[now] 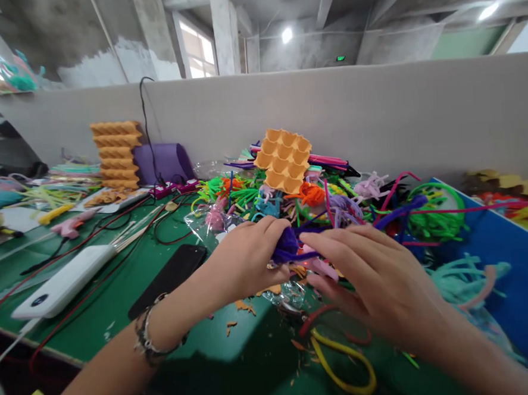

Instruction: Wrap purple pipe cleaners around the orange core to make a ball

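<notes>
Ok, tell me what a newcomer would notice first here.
Likely the heap of bright fuzzy stems at the back of the green table, with an orange egg-carton-like sheet standing out on it. Just in front, the left hand grips a deep purple piece, the right hand close beside it.

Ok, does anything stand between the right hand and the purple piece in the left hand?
Nothing visible blocks the way: the right hand is close beside the purple piece, which the left hand grips. A pink object shows just below, near the right thumb; whether it is held, I can't tell.
</notes>
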The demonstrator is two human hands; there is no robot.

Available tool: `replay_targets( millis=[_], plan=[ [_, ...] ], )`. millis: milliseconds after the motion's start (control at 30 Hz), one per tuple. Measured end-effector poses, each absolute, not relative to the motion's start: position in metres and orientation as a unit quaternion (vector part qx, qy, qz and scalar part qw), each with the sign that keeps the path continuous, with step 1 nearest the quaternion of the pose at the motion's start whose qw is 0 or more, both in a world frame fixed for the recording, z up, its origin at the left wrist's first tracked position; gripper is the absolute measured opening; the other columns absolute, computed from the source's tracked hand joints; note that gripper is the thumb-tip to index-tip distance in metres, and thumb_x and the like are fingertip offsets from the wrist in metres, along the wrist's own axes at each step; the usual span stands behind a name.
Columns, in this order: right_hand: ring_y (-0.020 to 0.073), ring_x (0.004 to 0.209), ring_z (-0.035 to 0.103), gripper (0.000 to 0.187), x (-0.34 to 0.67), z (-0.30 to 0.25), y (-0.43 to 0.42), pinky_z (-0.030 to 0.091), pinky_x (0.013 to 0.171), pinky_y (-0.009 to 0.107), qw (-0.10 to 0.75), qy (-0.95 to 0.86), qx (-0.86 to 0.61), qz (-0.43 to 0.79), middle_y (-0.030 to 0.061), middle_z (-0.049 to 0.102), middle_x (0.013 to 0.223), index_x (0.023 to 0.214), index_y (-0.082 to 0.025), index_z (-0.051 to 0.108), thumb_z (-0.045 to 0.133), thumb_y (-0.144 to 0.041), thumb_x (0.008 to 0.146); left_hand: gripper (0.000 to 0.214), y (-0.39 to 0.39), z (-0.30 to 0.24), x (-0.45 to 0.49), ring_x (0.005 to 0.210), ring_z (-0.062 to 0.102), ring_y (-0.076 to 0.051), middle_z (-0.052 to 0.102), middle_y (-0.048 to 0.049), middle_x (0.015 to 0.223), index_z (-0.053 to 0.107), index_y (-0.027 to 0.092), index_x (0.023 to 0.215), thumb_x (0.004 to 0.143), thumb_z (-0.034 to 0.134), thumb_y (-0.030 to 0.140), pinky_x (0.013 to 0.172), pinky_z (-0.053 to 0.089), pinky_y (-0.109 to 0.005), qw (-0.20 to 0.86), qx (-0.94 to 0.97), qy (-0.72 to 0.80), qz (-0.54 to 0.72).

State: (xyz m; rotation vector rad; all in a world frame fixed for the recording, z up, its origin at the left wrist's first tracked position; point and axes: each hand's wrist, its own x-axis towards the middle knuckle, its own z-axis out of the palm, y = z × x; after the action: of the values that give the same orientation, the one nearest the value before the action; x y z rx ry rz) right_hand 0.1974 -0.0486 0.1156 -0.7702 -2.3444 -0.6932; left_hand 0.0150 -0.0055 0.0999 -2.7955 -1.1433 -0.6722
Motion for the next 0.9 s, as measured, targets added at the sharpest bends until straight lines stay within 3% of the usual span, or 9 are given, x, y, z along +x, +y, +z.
replay_targets(
  millis=[100,300,433,733,900],
  plan=[
    [0.0152,0.064,0.053,0.013,0.198,0.115,-0.05,0.042,0.061,0.028,0.305,-0.864,-0.302,-0.262,0.0033,0.06,0.07,0.088,-0.016,0.059,0.047,-0.02,0.088,0.04,-0.005,0.098,0.015,0.084,0.063,-0.029,0.063,-0.0112,0.098,0.051,0.016,0.103,0.067,0.061,0.028,0.071,0.05,-0.04,0.001,-0.902,-0.35,-0.252],
    [0.0131,0.062,0.045,0.009,0.197,0.114,-0.05,0.038,0.055,0.025,0.364,-0.849,-0.334,-0.189,0.0007,0.045,0.068,0.078,-0.019,0.059,0.054,-0.023,0.084,0.045,-0.011,0.092,0.014,0.091,0.062,-0.026,0.062,-0.0104,0.105,0.044,0.018,0.109,0.07,0.065,0.025,0.076,0.05,-0.037,-0.033,-0.9,-0.319,-0.294],
    [0.0136,0.063,0.048,0.005,0.199,0.112,-0.048,0.04,0.055,0.025,0.38,-0.84,-0.368,-0.124,0.0006,0.047,0.07,0.084,-0.02,0.06,0.057,-0.023,0.082,0.046,-0.013,0.087,0.01,0.098,0.06,-0.024,0.061,-0.0093,0.109,0.041,0.019,0.112,0.074,0.066,0.024,0.083,0.049,-0.037,-0.042,-0.891,-0.298,-0.339],
    [0.0125,0.063,0.056,0.003,0.196,0.115,-0.042,0.043,0.055,0.024,0.408,-0.822,-0.398,0.006,-0.0005,0.059,0.069,0.077,-0.021,0.06,0.058,-0.02,0.079,0.039,-0.011,0.079,0.002,0.115,0.051,-0.023,0.054,-0.012,0.123,0.041,0.02,0.114,0.079,0.06,0.02,0.094,0.044,-0.04,-0.092,-0.877,-0.27,-0.386],
    [0.0118,0.057,0.056,0.008,0.196,0.113,-0.038,0.042,0.05,0.022,0.395,-0.806,-0.434,0.075,-0.0005,0.061,0.065,0.07,-0.02,0.058,0.058,-0.021,0.078,0.037,-0.008,0.066,0.002,0.12,0.049,-0.022,0.057,-0.0111,0.121,0.04,0.021,0.113,0.082,0.059,0.022,0.106,0.032,-0.047,-0.1,-0.866,-0.243,-0.425]
  ],
)
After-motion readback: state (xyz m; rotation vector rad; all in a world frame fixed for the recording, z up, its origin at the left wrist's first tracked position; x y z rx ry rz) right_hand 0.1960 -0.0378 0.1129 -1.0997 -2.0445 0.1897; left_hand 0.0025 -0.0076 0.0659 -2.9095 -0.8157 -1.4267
